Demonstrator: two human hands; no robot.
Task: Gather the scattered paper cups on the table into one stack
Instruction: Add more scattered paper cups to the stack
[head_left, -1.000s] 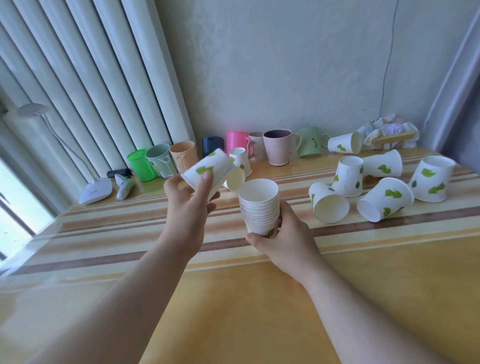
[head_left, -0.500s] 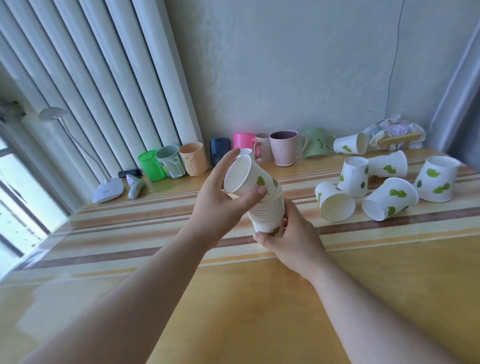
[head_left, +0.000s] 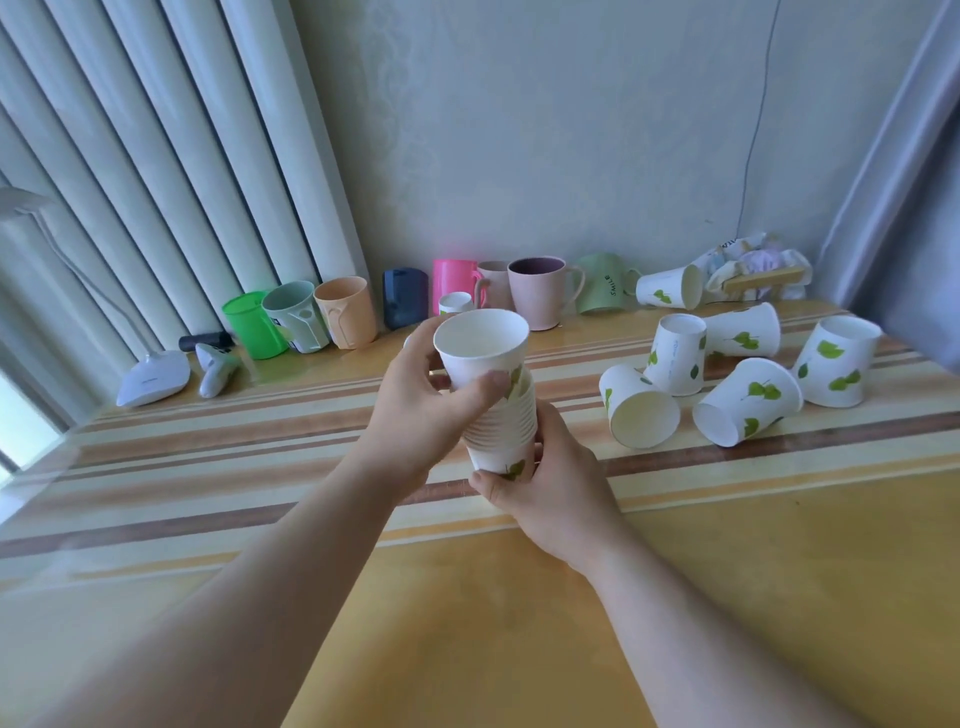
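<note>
Currently right hand grips the base of the paper cup stack, held above the desk mid-width. Left hand clenches the top cup, partly nested (rim well above the others). Five loose paper cups cluster near the right edge; another cup lies at the back.

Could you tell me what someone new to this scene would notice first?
First, in the middle, the stack of white paper cups with green leaf prints, its base in the right hand while the left hand sets the top white paper cup into it. To the right, five loose leaf-print paper cups lie tumbled on the striped table, and a row of coloured plastic mugs lines the back wall.
</note>
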